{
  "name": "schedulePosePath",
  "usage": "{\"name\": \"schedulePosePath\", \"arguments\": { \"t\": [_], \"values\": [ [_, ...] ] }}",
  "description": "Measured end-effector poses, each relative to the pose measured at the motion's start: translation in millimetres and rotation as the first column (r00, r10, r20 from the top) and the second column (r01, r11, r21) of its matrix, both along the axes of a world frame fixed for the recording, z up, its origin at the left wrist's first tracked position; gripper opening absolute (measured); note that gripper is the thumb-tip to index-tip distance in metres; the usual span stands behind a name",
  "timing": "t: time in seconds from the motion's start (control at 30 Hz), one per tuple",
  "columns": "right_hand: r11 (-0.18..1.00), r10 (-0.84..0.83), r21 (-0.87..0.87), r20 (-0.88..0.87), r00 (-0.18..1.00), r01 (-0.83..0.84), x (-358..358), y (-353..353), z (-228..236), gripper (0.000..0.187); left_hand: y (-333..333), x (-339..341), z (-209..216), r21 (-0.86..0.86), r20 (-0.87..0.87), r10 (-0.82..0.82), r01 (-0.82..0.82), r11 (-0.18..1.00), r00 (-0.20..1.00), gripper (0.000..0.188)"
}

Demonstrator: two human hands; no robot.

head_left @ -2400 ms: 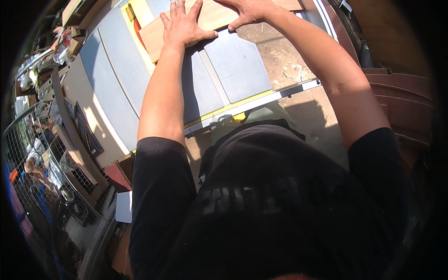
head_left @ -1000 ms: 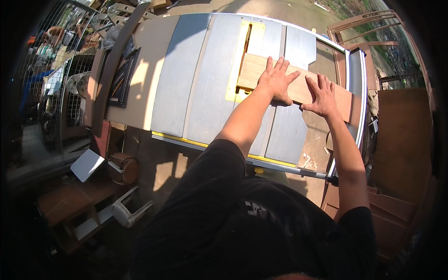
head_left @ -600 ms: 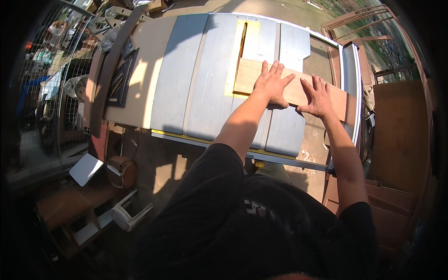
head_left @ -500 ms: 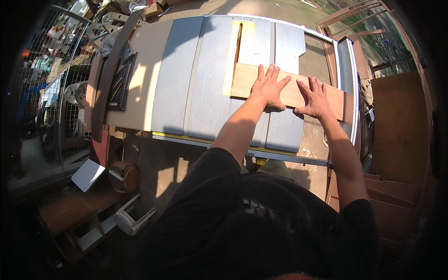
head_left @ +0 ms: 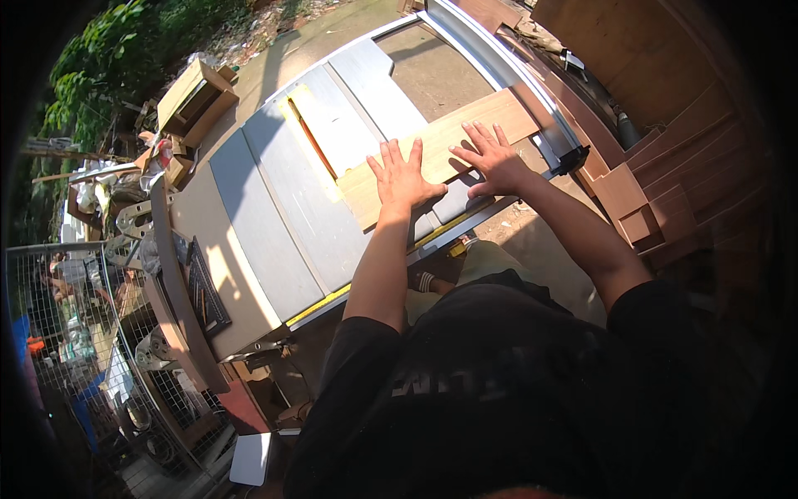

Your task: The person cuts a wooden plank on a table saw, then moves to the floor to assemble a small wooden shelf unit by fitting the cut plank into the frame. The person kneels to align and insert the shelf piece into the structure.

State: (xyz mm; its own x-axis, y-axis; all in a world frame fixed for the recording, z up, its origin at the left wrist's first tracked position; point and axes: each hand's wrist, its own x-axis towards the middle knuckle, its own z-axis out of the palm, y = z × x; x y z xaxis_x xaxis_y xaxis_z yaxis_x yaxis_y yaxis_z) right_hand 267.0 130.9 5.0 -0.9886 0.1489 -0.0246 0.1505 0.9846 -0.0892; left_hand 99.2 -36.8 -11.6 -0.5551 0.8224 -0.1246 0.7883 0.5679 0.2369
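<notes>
A flat, light-brown wooden board [head_left: 442, 148] lies across a grey table saw [head_left: 281, 185], near its front edge. My left hand [head_left: 402, 180] rests on the board's left part, fingers spread and thumb pointing right. On its right part, my right hand [head_left: 496, 161] lies with fingers apart, close to the near edge. Neither hand is wrapped round the wood. Beyond the board's left end is the yellow insert [head_left: 304, 126] with its long dark slot; I cannot make out a blade in it.
A pale metal rail [head_left: 482, 43] borders the table's right side. To the left, a black set square [head_left: 204, 287] lies on a tan panel [head_left: 237, 274] beside curved brown wood [head_left: 176, 287]. A wire mesh fence [head_left: 91, 333] and a cardboard box [head_left: 195, 96] stand farther left.
My view has turned, so the saw table appears tilted. The board has come back toward me, leaving the yellow insert more exposed. Both hands have moved with it, still spread.
</notes>
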Motion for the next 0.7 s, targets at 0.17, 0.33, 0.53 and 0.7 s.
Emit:
{"name": "schedulePosePath", "arguments": {
  "t": [0.17,0.33,0.53,0.7],
  "values": [
    [0.893,-0.263,-0.419,-0.192,0.945,0.164,134.9,-83.2,-14.8,0.055,-3.7,0.6,-17.3,0.056,-0.087,-0.056,0.061,0.997,0.995,0.104],
    [0.470,-0.665,-0.521,0.321,0.674,0.712,301.2,-160.5,-130.3,0.054,-3.8,11.8,-9.9,0.062,-0.106,-0.099,0.106,0.992,0.989,0.077],
    [-0.382,-0.695,-0.353,0.719,-0.013,0.854,465.1,-273.6,-232.3,0.057,-10.8,-3.5,-9.1,-0.058,-0.168,-0.193,0.186,0.981,0.967,0.050],
    [-0.623,-0.632,-0.411,0.765,-0.119,0.665,533.4,-382.9,-258.6,0.055,-13.0,-29.1,-43.9,-0.090,-0.225,-0.343,0.331,0.939,0.912,0.042]
  ]
}}
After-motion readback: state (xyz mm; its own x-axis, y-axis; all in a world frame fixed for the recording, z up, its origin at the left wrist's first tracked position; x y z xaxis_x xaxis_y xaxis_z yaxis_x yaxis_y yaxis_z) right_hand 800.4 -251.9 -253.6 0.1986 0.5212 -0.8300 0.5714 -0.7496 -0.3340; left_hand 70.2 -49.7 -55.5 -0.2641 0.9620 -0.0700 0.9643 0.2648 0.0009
